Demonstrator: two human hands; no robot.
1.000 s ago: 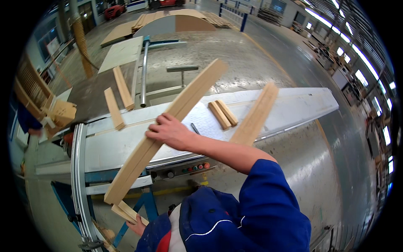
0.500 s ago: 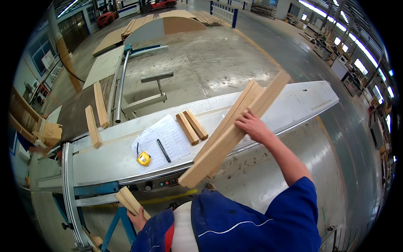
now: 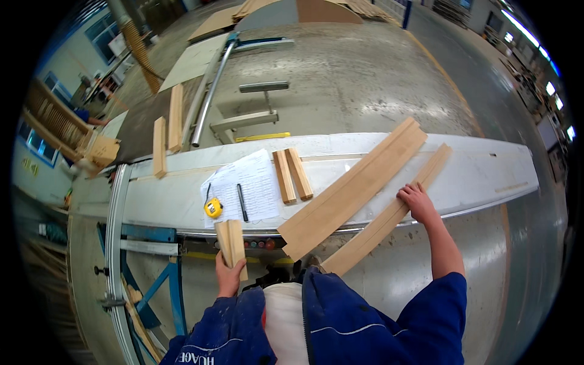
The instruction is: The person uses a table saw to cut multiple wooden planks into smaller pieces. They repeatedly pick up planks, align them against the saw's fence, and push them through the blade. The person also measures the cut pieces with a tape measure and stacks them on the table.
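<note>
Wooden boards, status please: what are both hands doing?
Left hand gripping short wood pieces. Right hand on narrow board, beside wider board. Paper, pen, yellow tape measure lying left of boards.

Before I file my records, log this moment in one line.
left hand: holds short wood strips; right hand: on narrow board; pen: on paper

The plank (image 3: 368,236), long, narrow and light brown, slants across the near edge of the table (image 3: 161,198), a line running along its length (groove or seam, hard to tell). The right hand (image 3: 417,202) grips it nearer the far end. Two short pieces (image 3: 230,238), paler, lie side by side in the left hand (image 3: 229,278), far ends outward.
</note>
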